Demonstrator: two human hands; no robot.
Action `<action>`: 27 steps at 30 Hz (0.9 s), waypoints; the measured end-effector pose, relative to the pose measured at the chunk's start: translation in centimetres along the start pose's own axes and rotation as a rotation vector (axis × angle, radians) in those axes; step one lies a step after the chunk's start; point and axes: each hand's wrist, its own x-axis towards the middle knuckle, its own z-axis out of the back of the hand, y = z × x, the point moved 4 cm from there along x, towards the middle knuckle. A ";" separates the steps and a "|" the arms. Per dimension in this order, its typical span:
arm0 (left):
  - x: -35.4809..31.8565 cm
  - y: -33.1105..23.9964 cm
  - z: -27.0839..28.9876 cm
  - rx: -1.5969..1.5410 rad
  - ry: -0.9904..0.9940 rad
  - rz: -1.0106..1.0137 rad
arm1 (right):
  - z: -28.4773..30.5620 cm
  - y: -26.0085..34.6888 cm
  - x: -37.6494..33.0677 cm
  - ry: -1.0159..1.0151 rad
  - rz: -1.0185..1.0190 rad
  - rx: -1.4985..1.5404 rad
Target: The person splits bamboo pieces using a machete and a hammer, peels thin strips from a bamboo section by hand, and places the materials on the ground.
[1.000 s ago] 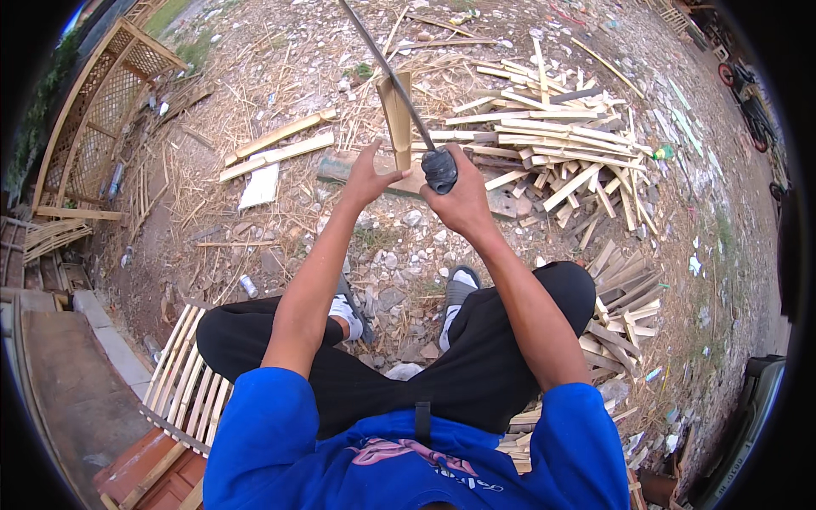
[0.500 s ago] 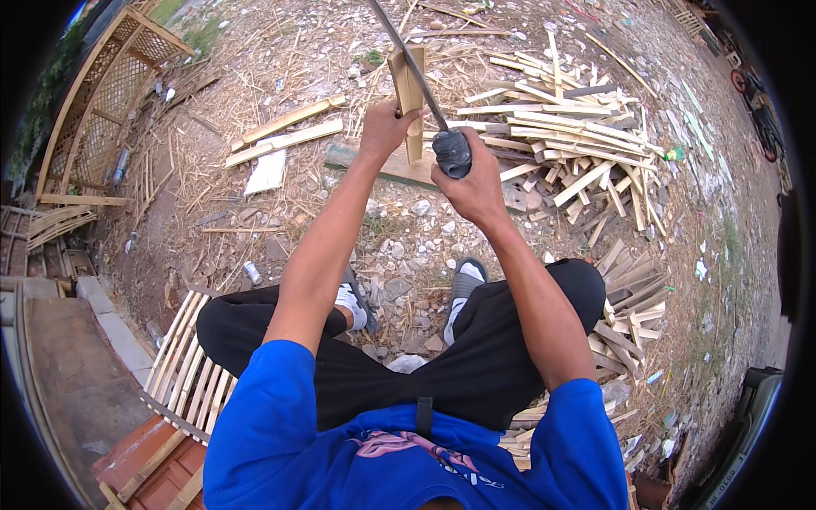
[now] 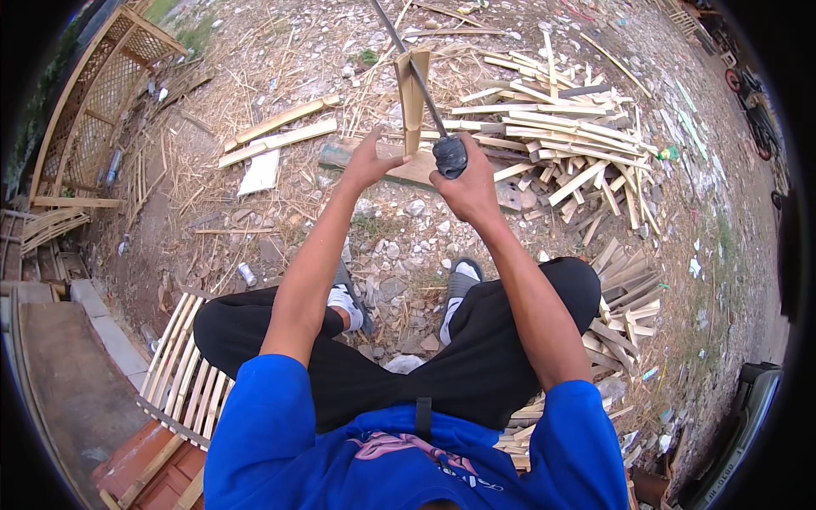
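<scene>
A long, dark machete-like blade (image 3: 399,44), seen nearly edge-on, points up and away to the left. My right hand (image 3: 467,177) is wrapped round its black-taped handle (image 3: 450,156). Against the blade stands an upright piece of pale wood, seemingly split bamboo (image 3: 411,106), which looks cut into at its top. Its lower end meets a weathered wooden board (image 3: 340,156) on the ground. My left hand (image 3: 374,161) is open just left of this piece, thumb and fingers apart; whether the thumb touches it I cannot tell.
Split strips lie in a large pile (image 3: 565,127) to the right, with a smaller pile (image 3: 629,302) nearer. Two strips (image 3: 280,134) and a white scrap (image 3: 259,172) lie at left. A slatted rack (image 3: 183,361) is beside my left knee, and a lattice frame (image 3: 98,106) stands far left.
My left hand has let go of the upright bamboo piece and spread its fingers, moving slightly down and left. The blade stays against the piece, in my right hand.
</scene>
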 end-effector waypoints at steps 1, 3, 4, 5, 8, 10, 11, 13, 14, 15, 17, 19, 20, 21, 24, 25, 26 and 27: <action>0.0 -1.4 0.0 -0.105 -0.002 0.028 | 0.3 0.1 -0.3 -0.002 0.002 -0.005; 0.8 -3.0 0.3 -0.170 -0.098 -0.007 | 0.9 0.6 -0.6 -0.006 0.017 -0.024; 1.5 -3.4 0.7 -0.214 -0.131 -0.068 | 0.7 0.8 -0.7 0.009 0.042 0.006; 1.9 -3.7 1.1 -0.257 -0.165 -0.130 | 0.6 1.3 -0.9 0.010 0.055 0.005; 2.5 -4.9 1.5 -0.255 -0.164 -0.122 | 0.7 2.2 -1.0 0.031 0.094 0.022; 1.8 -7.4 2.2 -0.275 -0.243 -0.208 | 1.6 3.7 -1.2 0.015 0.100 0.024; 2.0 -8.4 2.8 -0.275 -0.242 -0.202 | 1.8 4.2 -1.1 -0.002 0.106 0.031; 2.1 -9.9 4.1 -0.364 -0.290 -0.255 | 2.1 4.7 -0.9 -0.075 0.185 0.103; 2.5 -9.5 3.9 -0.350 -0.248 -0.212 | 1.9 4.4 -0.8 -0.068 0.159 0.109; 2.4 -9.2 3.6 -0.345 -0.245 -0.209 | 1.6 4.0 -0.6 -0.065 0.139 0.114; 2.2 -8.1 1.5 -0.199 -0.094 -0.106 | 0.8 2.1 -0.3 -0.041 0.085 0.080; 1.8 -3.9 -0.9 -0.200 -0.061 -0.138 | -0.5 1.2 -0.3 -0.005 0.044 0.054; 1.8 -3.1 -1.7 -0.282 -0.122 -0.179 | -0.3 0.9 -0.2 -0.011 0.039 0.061; 1.3 -2.6 -1.7 -0.356 -0.187 -0.210 | -0.4 0.7 -0.2 -0.007 0.034 0.077; 2.0 -2.2 -1.5 -0.392 -0.104 -0.176 | -0.2 0.9 -0.2 -0.039 0.077 0.067; 2.1 -3.3 -0.9 -0.403 -0.053 -0.163 | -0.1 1.1 -0.1 -0.060 0.091 0.085; 2.0 -4.5 -0.2 -0.376 -0.061 -0.184 | 0.3 1.3 0.0 -0.054 0.063 0.078; 1.9 -5.5 1.2 -0.372 -0.068 -0.177 | 0.4 2.2 0.0 -0.044 0.065 0.081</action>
